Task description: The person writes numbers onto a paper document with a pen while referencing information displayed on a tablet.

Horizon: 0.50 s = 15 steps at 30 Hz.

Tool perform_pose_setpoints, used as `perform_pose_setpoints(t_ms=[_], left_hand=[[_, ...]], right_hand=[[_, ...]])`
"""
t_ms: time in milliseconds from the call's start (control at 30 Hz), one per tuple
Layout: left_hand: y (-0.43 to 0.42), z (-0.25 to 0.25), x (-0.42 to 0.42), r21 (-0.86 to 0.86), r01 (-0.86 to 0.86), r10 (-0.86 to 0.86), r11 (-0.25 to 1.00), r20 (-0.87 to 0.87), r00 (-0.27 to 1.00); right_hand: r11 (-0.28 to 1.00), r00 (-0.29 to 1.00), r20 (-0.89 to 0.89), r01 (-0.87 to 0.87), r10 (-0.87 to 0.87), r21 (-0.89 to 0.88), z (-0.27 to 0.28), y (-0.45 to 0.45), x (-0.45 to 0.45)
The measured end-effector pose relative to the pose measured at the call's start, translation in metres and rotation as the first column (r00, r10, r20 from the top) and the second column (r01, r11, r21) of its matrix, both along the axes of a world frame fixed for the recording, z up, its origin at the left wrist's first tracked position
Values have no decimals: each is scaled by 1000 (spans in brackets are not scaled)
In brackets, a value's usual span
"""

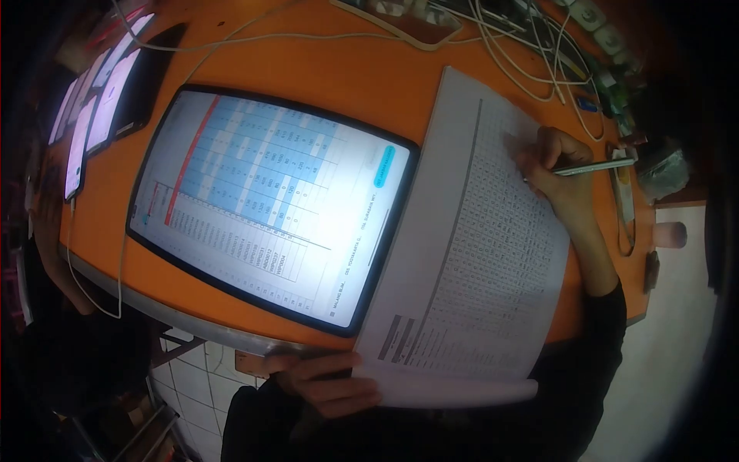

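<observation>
A pen (593, 166) is held in my right hand (550, 165), its tip over the rows of small figures on a large printed sheet (477, 231). My left hand (331, 385) grips the lower left edge of the sheet, where the paper curls over. Beside the sheet lies a tablet (269, 208) with a lit screen showing a spreadsheet with blue-shaded columns and a red line.
Lit phones (112, 100) stand at the left of the orange table (308, 61), beside another person's arm (58, 254). White cables (531, 77) tangle at the top right, near a tray (408, 23). A plastic-wrapped item (663, 173) sits at the right.
</observation>
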<state>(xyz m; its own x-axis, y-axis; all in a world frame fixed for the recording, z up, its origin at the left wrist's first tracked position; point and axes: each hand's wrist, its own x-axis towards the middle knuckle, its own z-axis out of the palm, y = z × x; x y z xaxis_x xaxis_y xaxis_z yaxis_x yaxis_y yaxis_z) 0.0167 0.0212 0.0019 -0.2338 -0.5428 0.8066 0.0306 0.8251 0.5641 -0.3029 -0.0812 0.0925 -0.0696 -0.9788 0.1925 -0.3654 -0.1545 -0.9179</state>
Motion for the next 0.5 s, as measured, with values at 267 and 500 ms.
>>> perform_pose_setpoints(t_ms=[267,500], left_hand=[[-10,1,3,-288,-118,146,950,77,986],[-11,0,-2,-303,-296,321,906,36,946]], right_hand=[[1000,998,-65,4,-4,1,-2,0,-6],[998,998,-62,-9,12,54,1,0,-5]])
